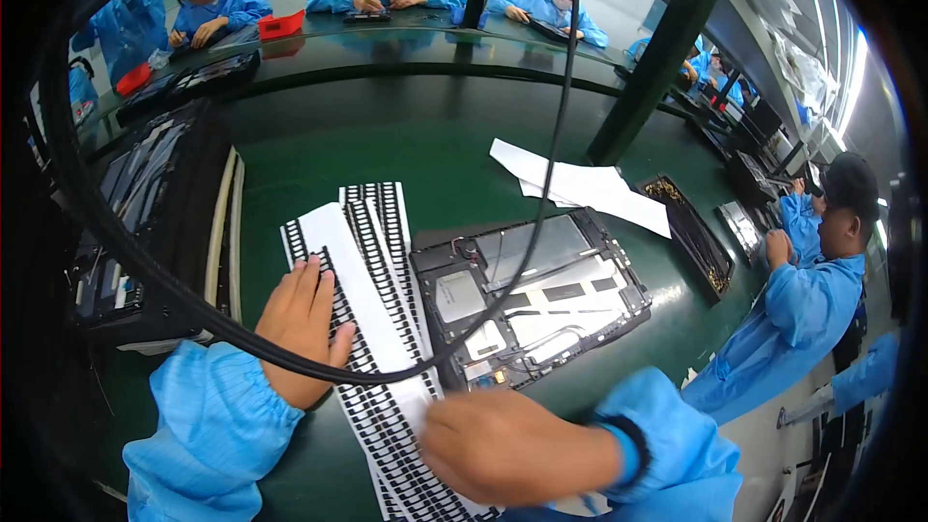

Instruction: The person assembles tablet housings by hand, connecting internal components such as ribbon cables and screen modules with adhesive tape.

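My left hand (302, 336) lies flat with its fingers stretched over white sheets (338, 232) that carry rows of small black adhesive pieces. Several of these sheets overlap lengthwise on the green bench. Over their near part is my right hand (507, 445), its fingers curled together and a little blurred; whatever they pinch is hidden. Just right of the sheets sits an opened flat electronic device (570, 300), its black frame showing silver plates, ribbon cables and a board. A thick black cable (570, 68) loops across the view in front of everything.
At the left stands a stack of black trays (145, 222) holding device parts. White paper sheets (590, 191) and a long black box (696, 242) with small gold-coloured parts lie beyond the device. A dark post (657, 58) rises behind. Co-workers in blue sit opposite; another person (807, 300) works at right.
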A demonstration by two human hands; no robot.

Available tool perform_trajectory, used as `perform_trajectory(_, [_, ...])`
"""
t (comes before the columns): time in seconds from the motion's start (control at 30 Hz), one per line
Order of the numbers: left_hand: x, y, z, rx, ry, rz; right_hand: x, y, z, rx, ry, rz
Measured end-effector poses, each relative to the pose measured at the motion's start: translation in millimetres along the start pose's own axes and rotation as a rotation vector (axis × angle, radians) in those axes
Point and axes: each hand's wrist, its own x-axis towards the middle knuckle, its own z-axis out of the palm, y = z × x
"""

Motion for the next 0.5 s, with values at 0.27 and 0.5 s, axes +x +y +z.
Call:
perform_trajectory(0.27, [8.1, 81.8, -49.7, -0.407, -0.170, 0.574, -173.0, 53.2, -64.0, 0.475, 0.835, 0.750])
perform_trajectory(0.5, [86.7, 138.0, 0.0, -0.351, -0.150, 0.933, -152.0, 101.3, -62.6, 0.527, 0.742, 0.706])
